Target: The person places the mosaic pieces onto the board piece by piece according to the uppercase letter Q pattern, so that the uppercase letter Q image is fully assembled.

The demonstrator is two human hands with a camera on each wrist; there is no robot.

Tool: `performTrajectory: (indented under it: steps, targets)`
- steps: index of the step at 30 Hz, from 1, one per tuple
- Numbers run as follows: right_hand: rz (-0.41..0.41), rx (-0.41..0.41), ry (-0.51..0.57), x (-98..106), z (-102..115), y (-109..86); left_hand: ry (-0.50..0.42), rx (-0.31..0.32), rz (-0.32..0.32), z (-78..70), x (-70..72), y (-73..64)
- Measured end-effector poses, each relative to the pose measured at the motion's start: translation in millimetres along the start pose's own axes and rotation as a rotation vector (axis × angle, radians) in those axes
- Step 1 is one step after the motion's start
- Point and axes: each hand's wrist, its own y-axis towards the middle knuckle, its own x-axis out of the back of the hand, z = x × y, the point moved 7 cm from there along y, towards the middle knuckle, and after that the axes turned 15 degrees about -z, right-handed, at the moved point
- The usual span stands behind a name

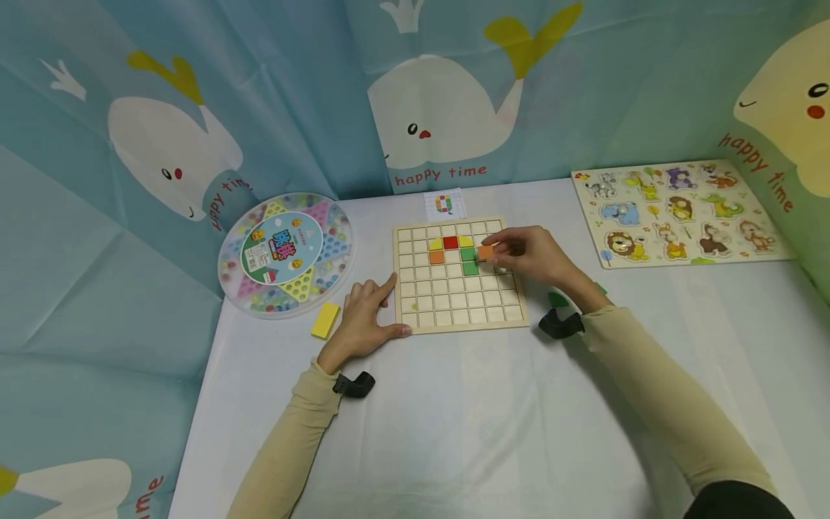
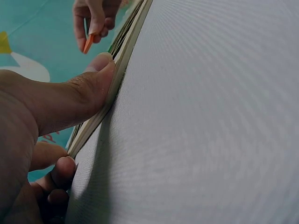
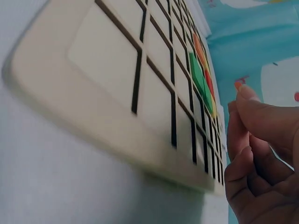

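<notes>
Your right hand [image 1: 528, 254] pinches an orange tile [image 1: 485, 252] above the board [image 1: 458, 284], near two green tiles [image 1: 470, 269], while your left hand [image 1: 363, 317] touches the board's left side, thumb and forefinger spread wide.

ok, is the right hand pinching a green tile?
No, in the left wrist view the right hand pinches an orange tile.

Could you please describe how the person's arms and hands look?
The ungloved left hand and ungloved right hand emerge from long, plain beige fabric sleeves. A small, black, curved device sits at each wrist, and black material shows higher up the right sleeve.
</notes>
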Motion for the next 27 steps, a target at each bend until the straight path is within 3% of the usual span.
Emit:
performTrajectory:
  steps: [21, 27]
  targets:
    - [-0.004, 0.193, -0.007, -46, 32, 9.9, 0.005, 0.004, 0.002, -0.7, 0.6, 0.0]
    - [0.009, 0.205, -0.001, -57, 39, 11.8, 0.006, 0.007, 0.003, -0.7, 0.4, 0.9]
